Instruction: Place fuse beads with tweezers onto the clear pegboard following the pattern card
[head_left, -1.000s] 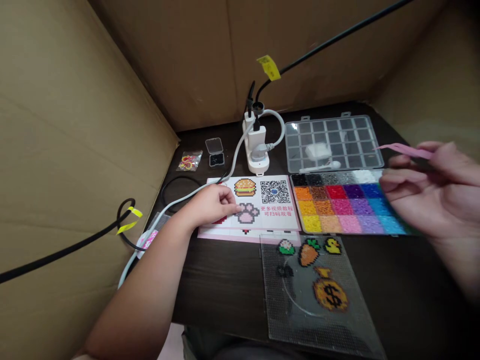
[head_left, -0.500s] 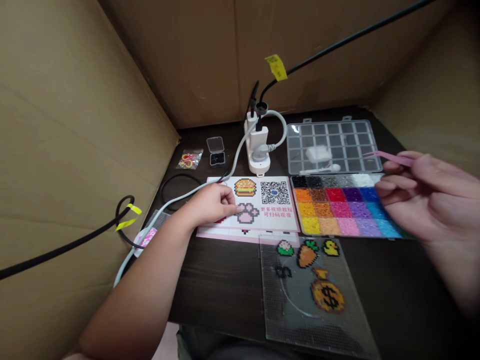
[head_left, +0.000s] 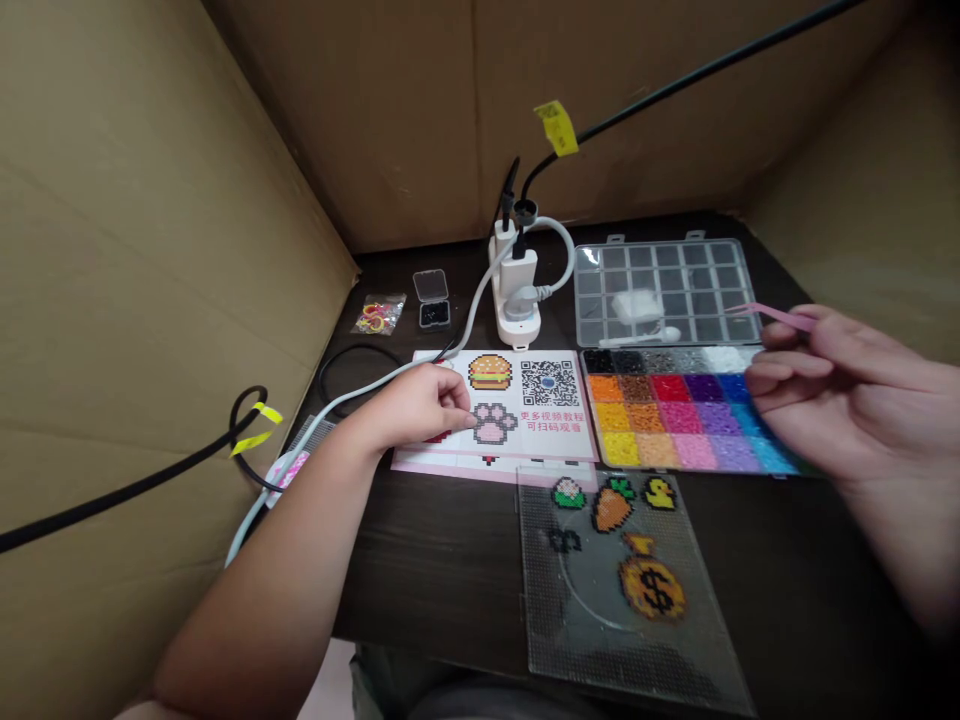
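My left hand [head_left: 431, 402] rests on the printed pattern sheet [head_left: 551, 447], fingers pressed together beside the pink paw picture [head_left: 493, 425]; whether anything is between them is hidden. Pink tweezers [head_left: 787, 317] are held in my right hand [head_left: 840, 385], tips pointing left over the lid of the bead box. Below that hand lies the box of coloured beads [head_left: 686, 410], its right end partly covered. A clear pegboard [head_left: 600, 640] in front bears bead figures: a carrot [head_left: 613, 507], a duck [head_left: 660, 493], a money bag [head_left: 652, 588], a green-and-white piece and a black outline.
A white power strip [head_left: 517, 300] with plugs and cables stands behind the sheet. Left of it are a small open box [head_left: 433, 313] and a bag of rings [head_left: 380, 314]. Black and pale cables cross the left side. Cardboard walls [head_left: 420, 120] enclose the table.
Both hands stay almost in place, with the tweezers still in my right hand. The view has shifted very slightly.
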